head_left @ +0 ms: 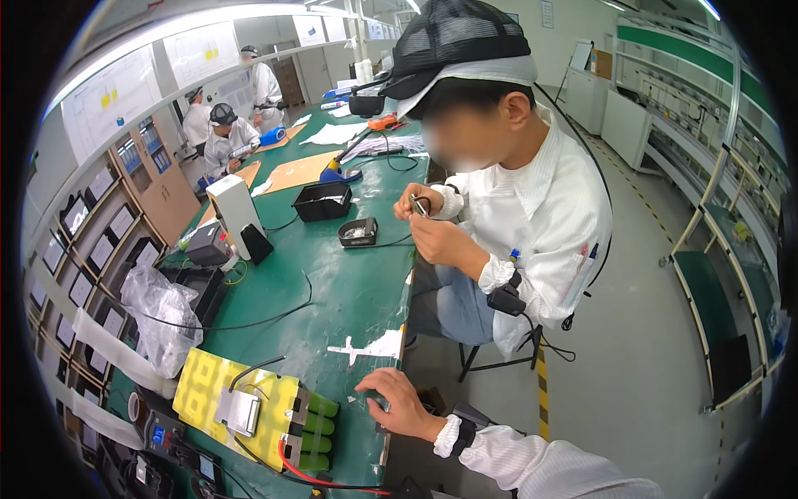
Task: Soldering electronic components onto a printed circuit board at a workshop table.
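My right hand (401,405) reaches in from the lower right and rests at the edge of the green table (332,341). Its fingers are loosely bent and apart, and I see nothing held in them. Left of it lies a battery pack (195,391) with yellow sheeting and green cylindrical cells (316,442) at its near right end. A silver rectangular module (241,411) sits on the pack, with a black cable running from it. Red wire (291,466) runs along the pack's lower edge. My left hand is out of view.
A co-worker (532,200) sits close on the right, handling a small part. Clear plastic bags (158,308), a black bin (322,202), a small black tray (358,233) and a white box (239,218) stand on the table. Loose cables cross it. Shelving (723,274) stands far right.
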{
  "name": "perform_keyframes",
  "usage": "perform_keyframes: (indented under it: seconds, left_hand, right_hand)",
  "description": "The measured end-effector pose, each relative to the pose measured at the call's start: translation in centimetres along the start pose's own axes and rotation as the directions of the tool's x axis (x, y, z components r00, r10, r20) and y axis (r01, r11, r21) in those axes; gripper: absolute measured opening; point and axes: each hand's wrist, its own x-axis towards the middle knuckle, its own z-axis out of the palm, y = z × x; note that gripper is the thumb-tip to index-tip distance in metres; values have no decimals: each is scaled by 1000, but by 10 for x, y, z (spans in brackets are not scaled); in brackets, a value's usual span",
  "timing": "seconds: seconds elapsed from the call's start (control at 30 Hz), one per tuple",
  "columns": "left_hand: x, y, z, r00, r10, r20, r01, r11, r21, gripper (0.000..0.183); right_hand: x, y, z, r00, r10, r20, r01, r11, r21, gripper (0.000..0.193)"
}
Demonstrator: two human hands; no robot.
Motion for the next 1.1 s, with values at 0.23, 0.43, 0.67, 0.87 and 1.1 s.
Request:
perform_keyframes:
  seconds: [0.23, 0.43, 0.67, 0.87, 1.1]
  left_hand:
    - [5, 12, -2, 998, -63, 2, 63, 998, -11, 18]
    - [3, 11, -4, 999, -51, 11, 51, 999, -11, 18]
    - [0, 9, -2, 998, -56, 7, 57, 998, -11, 19]
    - [0, 10, -2, 996, -84, 18, 85, 995, -52, 18]
    - [-4, 7, 0, 996, -89, 15, 90, 994, -66, 20]
  right_hand:
    - [0, 0, 1, 1000, -5, 3, 5, 1000, -29, 30]
    - [0, -1, 0, 1000, -5, 7, 6, 999, -33, 30]
    - [0, -1, 2, 1000, -2, 12, 2, 999, -39, 29]
    - [1, -2, 1, 1000, -11, 5, 11, 999, -50, 29]
    - [1, 0, 3, 1000, -13, 2, 13, 999, -53, 30]
